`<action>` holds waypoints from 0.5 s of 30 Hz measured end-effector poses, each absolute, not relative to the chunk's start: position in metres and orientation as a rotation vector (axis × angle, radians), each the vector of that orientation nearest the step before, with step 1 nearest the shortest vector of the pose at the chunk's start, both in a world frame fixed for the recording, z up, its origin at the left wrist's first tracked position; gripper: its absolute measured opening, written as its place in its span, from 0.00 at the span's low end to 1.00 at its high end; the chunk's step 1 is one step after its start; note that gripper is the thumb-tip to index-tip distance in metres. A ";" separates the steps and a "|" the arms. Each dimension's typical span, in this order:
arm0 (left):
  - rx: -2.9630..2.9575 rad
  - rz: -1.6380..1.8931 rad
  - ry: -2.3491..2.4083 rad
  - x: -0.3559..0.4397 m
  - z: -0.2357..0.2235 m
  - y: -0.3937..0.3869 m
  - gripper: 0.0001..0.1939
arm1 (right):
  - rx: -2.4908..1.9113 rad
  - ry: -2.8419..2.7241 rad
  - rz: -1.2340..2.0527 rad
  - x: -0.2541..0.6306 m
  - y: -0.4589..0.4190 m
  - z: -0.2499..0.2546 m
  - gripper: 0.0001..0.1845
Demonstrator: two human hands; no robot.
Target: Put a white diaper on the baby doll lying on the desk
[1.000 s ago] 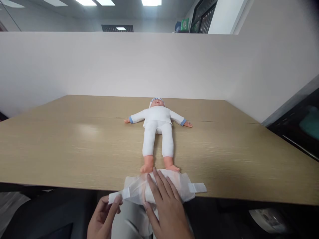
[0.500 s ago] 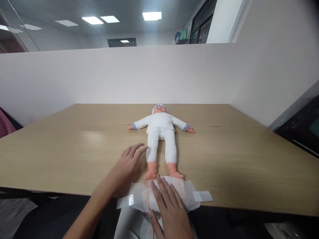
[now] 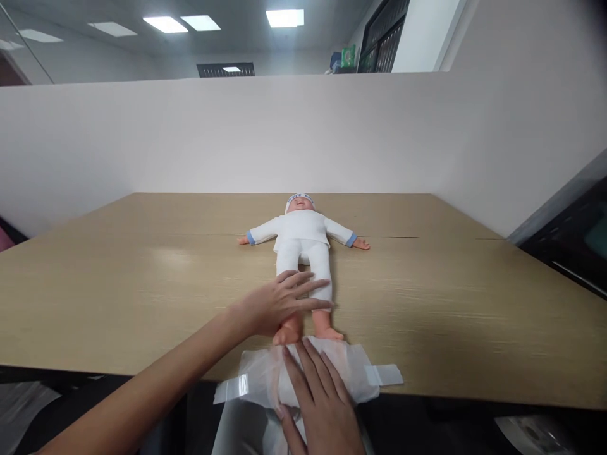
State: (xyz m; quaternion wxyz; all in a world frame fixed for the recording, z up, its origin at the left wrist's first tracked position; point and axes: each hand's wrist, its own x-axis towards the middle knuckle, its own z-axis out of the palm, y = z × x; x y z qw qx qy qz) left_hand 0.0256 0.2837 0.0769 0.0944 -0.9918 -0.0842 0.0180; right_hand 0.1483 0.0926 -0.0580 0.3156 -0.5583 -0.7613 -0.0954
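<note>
Since half a second ago, the left hand (image 3: 282,303) has swung inward from beside the doll (image 3: 303,225) and now hangs across its lower legs. Its fingers are spread apart and it grips nothing; from where I stand I can't tell whether the fingertips touch the white trousers. The right hand (image 3: 325,401) stays where it was, palm down with its fingers extended and slightly parted, lying on the white diaper (image 3: 359,376) without grasping it.

That diaper sits at the near edge of the counter (image 3: 427,303), partly over the person's lap, with one fastening tab sticking out to the left and another to the right. Just beyond it are the doll's bare feet. The doll lies on its back, head away from the person, arms stretched wide, in a white top with blue cuffs and a white cap (image 3: 300,198). Behind the counter rises a pale partition (image 3: 265,133).
</note>
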 end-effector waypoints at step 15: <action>-3.177 -0.427 0.005 0.062 0.098 0.306 0.14 | -1.497 -2.164 -0.110 0.169 0.103 -0.041 0.46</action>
